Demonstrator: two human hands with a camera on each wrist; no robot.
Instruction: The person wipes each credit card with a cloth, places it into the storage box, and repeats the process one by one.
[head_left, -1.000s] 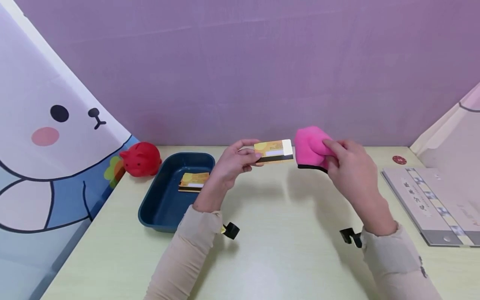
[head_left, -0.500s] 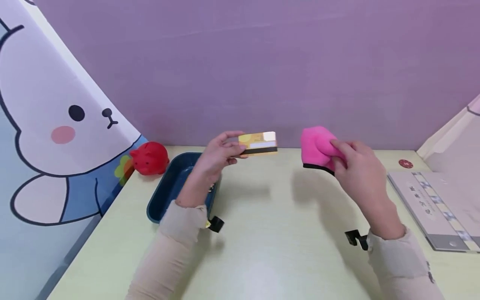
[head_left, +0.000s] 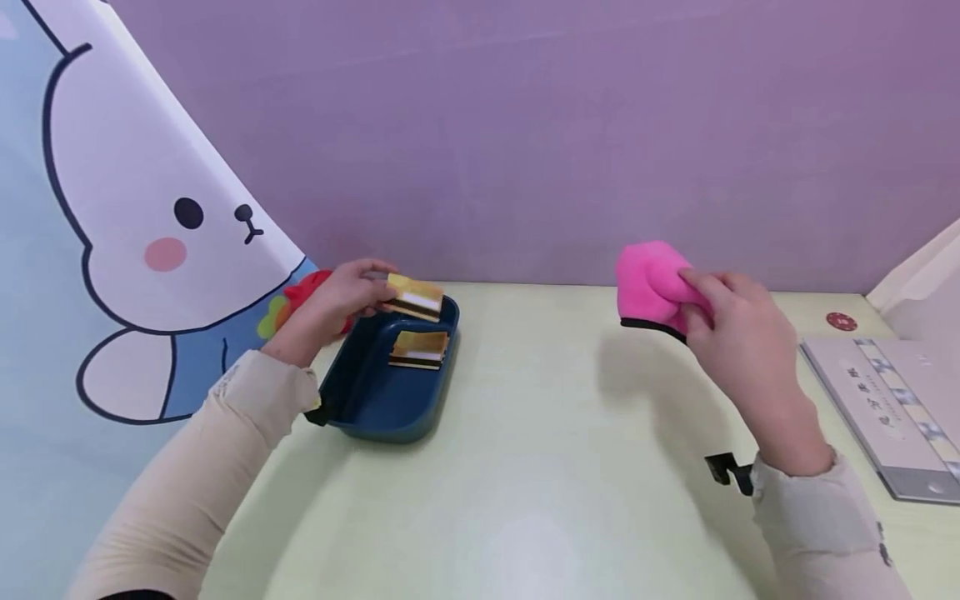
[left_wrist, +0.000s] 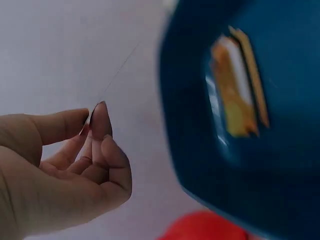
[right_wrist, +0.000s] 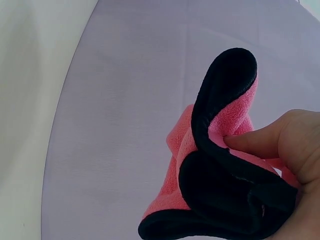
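Note:
My left hand [head_left: 341, 296] pinches a yellow card with a dark stripe [head_left: 414, 297] over the far end of a dark blue tray [head_left: 367, 408]. In the left wrist view the pinched card shows edge-on as a thin line above the thumb and fingertips. Inside the tray lie more yellow striped cards [head_left: 418, 349], stacked together. Off to the right, my right hand [head_left: 742, 350] grips a bunched pink fleece piece with black edging [head_left: 651, 283], raised above the table. Its dark, open underside [right_wrist: 220, 185] faces the right wrist camera.
A red piggy bank [head_left: 309, 287] stands behind my left hand, partly hidden. At the right lies a flat grey box [head_left: 881, 408], with a small red round chip [head_left: 842, 321] behind it. A purple backdrop [head_left: 525, 150] rises along the table's far edge.
My left hand has carried the card leftward from near the pink fleece piece to above the tray. The right hand keeps its grip and has barely moved, while the head view has shifted left.

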